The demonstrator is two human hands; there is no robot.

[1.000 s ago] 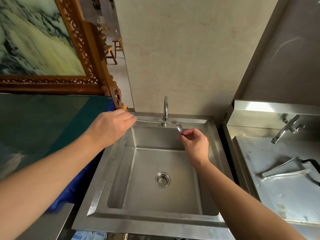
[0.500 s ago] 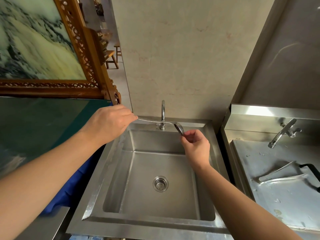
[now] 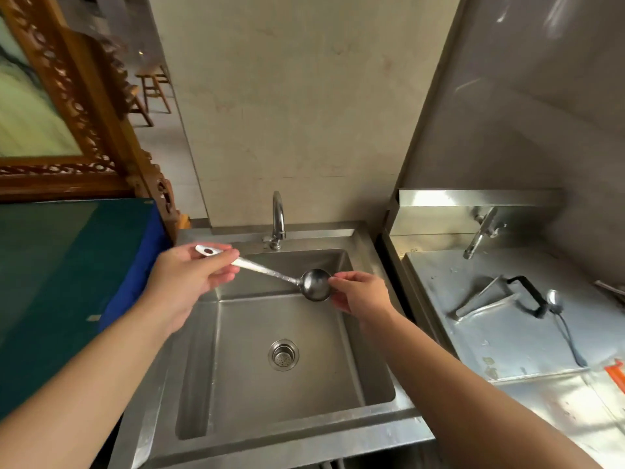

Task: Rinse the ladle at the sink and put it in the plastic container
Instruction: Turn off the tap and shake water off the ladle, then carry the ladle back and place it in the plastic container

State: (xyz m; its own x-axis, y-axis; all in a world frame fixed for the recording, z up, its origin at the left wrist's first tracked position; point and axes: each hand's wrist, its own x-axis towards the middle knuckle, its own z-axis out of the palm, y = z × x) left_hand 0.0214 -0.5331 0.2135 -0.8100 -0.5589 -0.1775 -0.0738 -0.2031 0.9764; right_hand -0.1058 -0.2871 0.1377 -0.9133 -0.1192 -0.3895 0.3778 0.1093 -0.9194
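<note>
A steel ladle hangs across the back of the steel sink, its handle running left and its round bowl to the right, below and in front of the tap. My left hand grips the handle end, which has a hole in it. My right hand pinches the right rim of the ladle bowl with its fingertips. No water shows at the tap. No plastic container is in view.
A drain strainer sits in the sink floor. On the steel counter to the right lie a second tap, tongs, a black handle and a spoon. A green-topped table stands at the left.
The ladle has turned so its bowl faces the camera and sits lower, away from the tap. My view has shifted right, showing more of the right counter.
</note>
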